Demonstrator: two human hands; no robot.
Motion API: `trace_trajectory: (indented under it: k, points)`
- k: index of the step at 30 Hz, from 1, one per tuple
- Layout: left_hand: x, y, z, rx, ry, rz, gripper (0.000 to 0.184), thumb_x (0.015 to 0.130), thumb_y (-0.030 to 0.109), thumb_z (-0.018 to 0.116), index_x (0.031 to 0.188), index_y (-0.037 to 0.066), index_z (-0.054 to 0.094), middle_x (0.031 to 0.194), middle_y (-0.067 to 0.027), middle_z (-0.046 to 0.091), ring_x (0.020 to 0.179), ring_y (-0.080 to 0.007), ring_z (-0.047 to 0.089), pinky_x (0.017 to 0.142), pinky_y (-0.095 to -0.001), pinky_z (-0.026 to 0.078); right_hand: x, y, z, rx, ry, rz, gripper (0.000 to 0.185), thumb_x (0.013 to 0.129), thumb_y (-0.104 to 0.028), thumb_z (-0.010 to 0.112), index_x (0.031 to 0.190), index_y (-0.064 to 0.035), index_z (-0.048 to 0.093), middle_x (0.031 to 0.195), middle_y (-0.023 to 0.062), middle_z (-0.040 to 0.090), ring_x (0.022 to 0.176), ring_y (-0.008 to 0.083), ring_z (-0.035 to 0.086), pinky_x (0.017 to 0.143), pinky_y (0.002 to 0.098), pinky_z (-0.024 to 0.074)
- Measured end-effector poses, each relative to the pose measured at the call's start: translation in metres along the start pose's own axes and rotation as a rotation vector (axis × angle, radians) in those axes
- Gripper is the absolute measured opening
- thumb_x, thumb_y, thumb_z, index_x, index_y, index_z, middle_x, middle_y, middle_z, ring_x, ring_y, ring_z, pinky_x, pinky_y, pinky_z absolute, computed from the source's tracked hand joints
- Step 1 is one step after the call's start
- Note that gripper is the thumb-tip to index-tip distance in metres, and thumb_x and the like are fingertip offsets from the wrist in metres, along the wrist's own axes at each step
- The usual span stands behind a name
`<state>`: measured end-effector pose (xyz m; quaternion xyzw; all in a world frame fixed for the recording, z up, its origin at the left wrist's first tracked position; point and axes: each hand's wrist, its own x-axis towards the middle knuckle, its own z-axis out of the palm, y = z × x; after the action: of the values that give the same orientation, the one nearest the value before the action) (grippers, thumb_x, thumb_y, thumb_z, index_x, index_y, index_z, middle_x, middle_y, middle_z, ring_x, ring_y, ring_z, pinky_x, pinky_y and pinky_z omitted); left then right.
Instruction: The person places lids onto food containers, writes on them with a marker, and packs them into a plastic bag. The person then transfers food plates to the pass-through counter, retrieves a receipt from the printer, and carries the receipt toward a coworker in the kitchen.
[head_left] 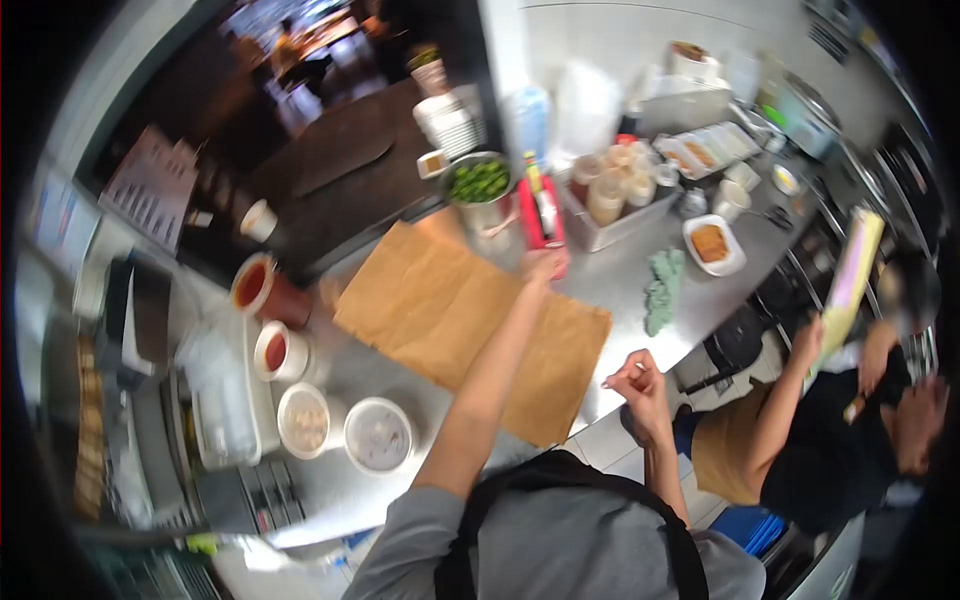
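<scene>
A large brown paper bag (470, 320) lies flat on the steel counter in front of me. My left hand (543, 266) reaches across it, fingers closed around the near end of a red tape dispenser (545, 215) at the bag's far edge. Past the counter's front edge, to the right of the bag, my right hand (640, 385) is raised with its fingers curled into a pinch. Whether something small sits between those fingertips, I cannot make out. Behind the dispenser stands a metal pot of chopped greens (480, 182).
Tubs of red sauce (270, 290) and lidded containers (378, 435) line the left side. A bin of squeeze bottles (615, 195), a green cloth (663, 290) and a white food tray (713, 245) are on the right. A co-worker (820, 430) stands at right, holding something long and yellowish.
</scene>
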<state>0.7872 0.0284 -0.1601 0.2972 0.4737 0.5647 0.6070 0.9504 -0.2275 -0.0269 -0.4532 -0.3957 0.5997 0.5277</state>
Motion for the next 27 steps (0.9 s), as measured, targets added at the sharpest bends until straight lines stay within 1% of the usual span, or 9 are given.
trace_trajectory:
  k: [2,3,5,8,10,15,17,20,27]
  points:
    - [0.003,-0.006,0.000,0.340,0.121,0.109,0.019,0.063,0.020,0.071,0.049,0.010,0.061,0.050,-0.0033,0.058,0.046,-0.0125,0.055,0.042,-0.0301,0.040,0.004,0.004,0.000,0.001,-0.006,-0.004,0.026,0.075,0.011,0.060,0.088,-0.0065,0.045,0.070,0.0006,0.057,0.069,0.0100,0.057,0.069,0.0240,0.0456]
    - [-0.022,0.013,0.013,0.803,0.329,0.300,0.013,0.064,0.015,0.070,0.058,0.004,0.065,0.058,-0.0074,0.064,0.053,-0.0188,0.062,0.053,-0.0332,0.049,0.004,0.006,0.000,0.009,-0.016,-0.015,0.026,0.075,0.011,0.060,0.089,-0.0065,0.046,0.070,-0.0004,0.056,0.069,0.0097,0.057,0.068,0.0231,0.0449]
    - [-0.023,0.003,0.017,0.853,0.394,0.350,0.015,0.063,0.020,0.069,0.063,0.005,0.066,0.062,-0.0092,0.065,0.056,-0.0196,0.063,0.057,-0.0338,0.049,0.003,0.006,0.002,0.000,-0.051,-0.023,0.025,0.076,0.009,0.060,0.092,-0.0064,0.049,0.069,-0.0016,0.053,0.067,0.0067,0.053,0.069,0.0222,0.0443]
    - [-0.033,0.022,0.008,0.582,0.426,0.359,0.016,0.071,0.022,0.067,0.068,0.006,0.065,0.064,-0.0056,0.065,0.058,-0.0178,0.062,0.058,-0.0319,0.049,-0.002,0.018,-0.004,-0.083,-0.114,-0.007,0.020,0.078,0.007,0.058,0.092,-0.0059,0.051,0.070,-0.0030,0.053,0.065,0.0048,0.051,0.066,0.0196,0.0418]
    - [-0.048,0.053,-0.016,0.002,0.203,0.367,0.017,0.076,0.020,0.067,0.073,0.004,0.061,0.067,-0.0042,0.061,0.063,-0.0131,0.057,0.063,-0.0307,0.047,-0.011,0.020,-0.002,-0.269,-0.092,0.098,0.014,0.080,0.005,0.058,0.089,-0.0057,0.056,0.070,-0.0044,0.052,0.065,0.0036,0.049,0.063,0.0178,0.0387]
    - [-0.228,0.171,-0.126,0.072,0.451,0.664,0.024,0.081,0.011,0.066,0.101,0.011,0.052,0.086,0.0022,0.050,0.080,-0.0078,0.050,0.071,-0.0248,0.043,-0.010,0.017,0.052,-0.234,-0.352,0.100,0.005,0.081,-0.002,0.061,0.086,-0.0038,0.063,0.075,-0.0027,0.057,0.067,0.0054,0.047,0.059,0.0203,0.0343]
    - [-0.298,0.187,-0.162,0.152,0.676,0.844,0.032,0.081,0.003,0.063,0.106,0.010,0.046,0.092,-0.0014,0.047,0.087,-0.0101,0.049,0.075,-0.0241,0.042,0.004,0.018,0.090,-0.347,-0.752,-0.103,0.005,0.082,-0.006,0.062,0.084,-0.0035,0.066,0.079,-0.0012,0.060,0.069,0.0063,0.048,0.058,0.0216,0.0347]
    - [-0.350,0.150,-0.239,0.222,1.069,0.882,0.035,0.082,0.005,0.063,0.108,0.005,0.040,0.096,-0.0039,0.043,0.085,-0.0107,0.046,0.075,-0.0242,0.039,0.023,0.036,0.154,-0.417,-0.985,-0.057,0.009,0.081,-0.012,0.064,0.083,-0.0035,0.068,0.079,0.0016,0.062,0.070,0.0072,0.050,0.060,0.0221,0.0369]
    - [-0.379,0.050,-0.316,0.840,1.333,0.687,0.035,0.082,0.012,0.064,0.103,0.002,0.037,0.088,-0.0048,0.036,0.075,-0.0146,0.037,0.071,-0.0298,0.035,0.079,0.173,0.223,-0.563,-1.222,0.046,0.012,0.079,-0.014,0.064,0.080,-0.0028,0.067,0.072,0.0023,0.063,0.066,0.0091,0.056,0.061,0.0245,0.0448]
